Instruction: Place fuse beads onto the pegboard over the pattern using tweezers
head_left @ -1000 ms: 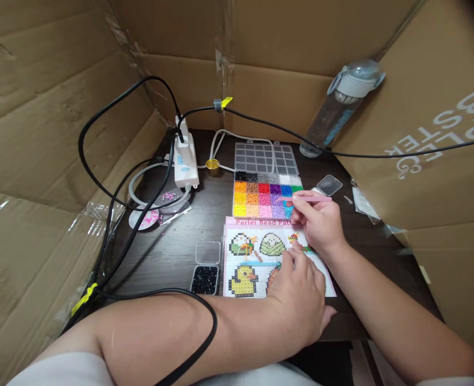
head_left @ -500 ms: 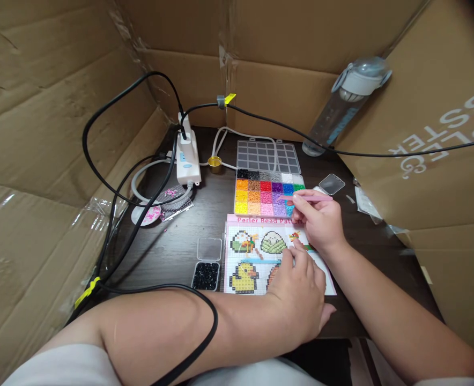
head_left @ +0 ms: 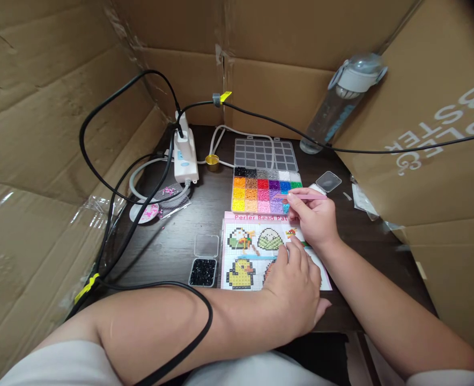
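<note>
My right hand (head_left: 315, 217) pinches pink tweezers (head_left: 311, 197), whose tips point left over the purple compartments of the bead box (head_left: 263, 213). The box lies open, its compartments full of small coloured beads. My left hand (head_left: 295, 281) lies with its fingers extended over the lower right of a sheet of Perler bead patterns (head_left: 231, 219). It covers part of the printed figures. A light blue stick-like tool (head_left: 261, 258) lies on the sheet by the left fingertips; one end is hidden. Left of the sheet stands a small clear box of black beads (head_left: 203, 272), lid up.
A power strip (head_left: 185, 161) with black cables (head_left: 84, 145) sits at the back left, near a gold cup (head_left: 212, 163). Pink beads lie on a round white piece (head_left: 140, 213) and a mesh (head_left: 180, 205). A water bottle (head_left: 335, 115) leans against the cardboard wall (head_left: 277, 91).
The whole view has shifted slightly, moving everything a little left and up. Both hands keep nearly the same pose, the tweezers still over the bead box.
</note>
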`<state>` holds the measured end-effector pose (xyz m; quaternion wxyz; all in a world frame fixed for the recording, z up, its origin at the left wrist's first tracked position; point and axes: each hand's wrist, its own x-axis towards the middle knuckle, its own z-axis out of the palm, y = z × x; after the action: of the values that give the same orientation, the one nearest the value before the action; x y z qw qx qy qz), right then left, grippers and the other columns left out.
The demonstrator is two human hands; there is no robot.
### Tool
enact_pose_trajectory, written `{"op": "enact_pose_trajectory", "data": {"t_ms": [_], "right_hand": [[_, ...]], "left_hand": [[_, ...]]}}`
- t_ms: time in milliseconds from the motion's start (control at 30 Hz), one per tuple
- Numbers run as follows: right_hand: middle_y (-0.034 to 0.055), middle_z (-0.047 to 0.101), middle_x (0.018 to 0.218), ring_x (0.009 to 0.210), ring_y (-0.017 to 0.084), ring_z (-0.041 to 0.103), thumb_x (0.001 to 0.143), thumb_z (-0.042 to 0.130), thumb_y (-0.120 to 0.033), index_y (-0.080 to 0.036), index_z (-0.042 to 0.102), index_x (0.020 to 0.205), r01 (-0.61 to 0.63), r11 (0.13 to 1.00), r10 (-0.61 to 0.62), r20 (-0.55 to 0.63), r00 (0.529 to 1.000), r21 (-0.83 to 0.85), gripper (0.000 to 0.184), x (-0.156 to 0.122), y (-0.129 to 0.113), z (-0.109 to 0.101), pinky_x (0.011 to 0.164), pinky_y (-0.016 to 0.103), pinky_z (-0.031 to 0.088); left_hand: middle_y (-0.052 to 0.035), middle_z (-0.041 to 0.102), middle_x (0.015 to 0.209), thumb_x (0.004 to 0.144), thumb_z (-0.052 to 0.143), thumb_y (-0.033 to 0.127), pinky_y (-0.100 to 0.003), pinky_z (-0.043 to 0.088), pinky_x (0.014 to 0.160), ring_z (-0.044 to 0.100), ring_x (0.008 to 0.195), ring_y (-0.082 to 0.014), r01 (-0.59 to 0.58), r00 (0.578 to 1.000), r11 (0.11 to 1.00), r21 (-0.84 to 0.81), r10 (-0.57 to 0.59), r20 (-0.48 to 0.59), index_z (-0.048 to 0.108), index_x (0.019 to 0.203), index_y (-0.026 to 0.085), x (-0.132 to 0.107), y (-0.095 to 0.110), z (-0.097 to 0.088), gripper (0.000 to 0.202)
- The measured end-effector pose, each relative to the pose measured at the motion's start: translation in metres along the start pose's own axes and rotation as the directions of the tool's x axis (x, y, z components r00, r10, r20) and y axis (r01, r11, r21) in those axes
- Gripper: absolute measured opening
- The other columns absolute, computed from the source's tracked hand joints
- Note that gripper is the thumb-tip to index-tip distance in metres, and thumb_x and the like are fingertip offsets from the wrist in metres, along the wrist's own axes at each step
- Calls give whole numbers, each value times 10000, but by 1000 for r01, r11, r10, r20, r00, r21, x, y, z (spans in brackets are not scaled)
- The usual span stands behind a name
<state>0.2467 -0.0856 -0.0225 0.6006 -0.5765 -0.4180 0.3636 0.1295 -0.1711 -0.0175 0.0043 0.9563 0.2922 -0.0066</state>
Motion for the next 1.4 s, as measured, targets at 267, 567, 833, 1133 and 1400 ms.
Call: {"op": "enact_pose_trajectory", "data": {"t_ms": [267, 567, 833, 1133, 1400], "right_hand": [[-38, 565, 483, 390, 90, 490, 753, 753, -376, -165, 670, 848, -11, 1000, 11, 2, 1000, -2, 246, 0, 0, 0, 362, 205, 396], [-27, 592, 525, 393, 84, 499, 752, 754, -366, -159, 671, 848, -6, 1000, 6, -5, 1000, -10, 243, 0, -1, 1, 362, 205, 404], [-17, 611, 545, 398, 88, 505, 746, 755, -367, -155, 669, 854, -7, 1000, 7, -6, 1000, -18, 253, 0, -1, 0, 361, 210, 410], [-30, 602, 525, 387, 86, 501, 747, 751, -367, -155, 668, 851, 11, 1000, -11, -1, 1000, -15, 250, 1, 1, 0, 363, 211, 414], [-29, 603, 525, 378, 80, 493, 740, 747, -370, -154, 663, 827, 23, 1000, -23, -3, 1000, 15, 248, 1, -1, 0, 360, 208, 400]], "left_hand": [[-278, 487, 1405, 910, 372, 602, -525, 263, 1032, 380, 1343, -434, -6, 1000, 1000, 11, 6, 16, 544, 1333, 68, 0, 0, -1, 703], [-284, 482, 1408, 904, 382, 612, -525, 264, 1031, 389, 1330, -441, -3, 1000, 1000, 3, 3, 1, 541, 1337, 57, 1, 0, 3, 722], [-282, 490, 1403, 899, 400, 609, -532, 273, 1034, 401, 1326, -440, 1, 1000, 1000, 10, 0, -12, 551, 1335, 59, 0, 1, 3, 719], [-297, 439, 1441, 899, 421, 593, -536, 282, 1039, 426, 1310, -438, 2, 1000, 1000, -15, -3, -29, 565, 1321, 47, 0, 3, 5, 705], [-267, 448, 1446, 905, 423, 582, -520, 307, 1031, 433, 1310, -410, -3, 1000, 1000, -15, 3, -26, 577, 1316, 76, -1, 1, 1, 670]]}}
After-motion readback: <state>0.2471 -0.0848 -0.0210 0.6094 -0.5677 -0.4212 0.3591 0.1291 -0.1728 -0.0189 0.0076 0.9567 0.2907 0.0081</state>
